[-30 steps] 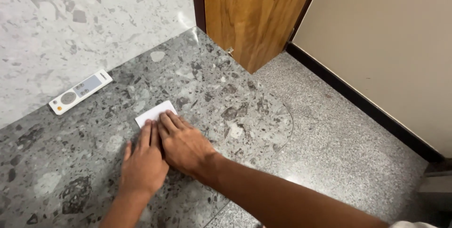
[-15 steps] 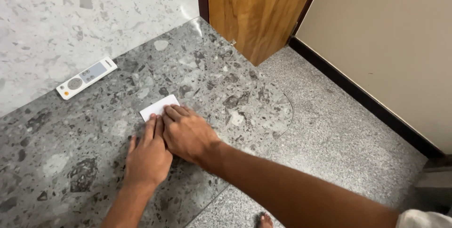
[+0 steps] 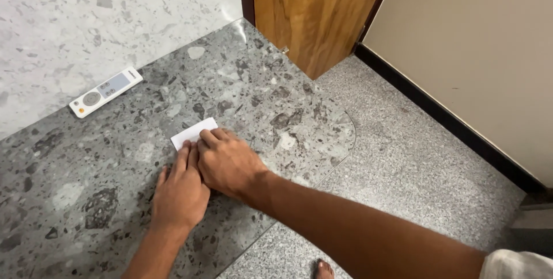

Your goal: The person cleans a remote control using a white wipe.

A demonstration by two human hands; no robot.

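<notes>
Left hand [image 3: 180, 193] and right hand [image 3: 229, 163] lie flat side by side on the grey speckled tabletop [image 3: 276, 100], fingers extended and touching, gripping nothing. Their fingertips press the near edge of a white paper [image 3: 193, 132], which lies just beyond them. Farther off, beyond the left hand, lies a white remote [image 3: 106, 91]. A wooden door [image 3: 314, 11] stands beyond.

Setting: a home interior. Evidence was a grey terrazzo ledge [image 3: 276, 100], wooden door [image 3: 314, 11], white remote control [image 3: 105, 91], bare foot [image 3: 326, 269].
</notes>
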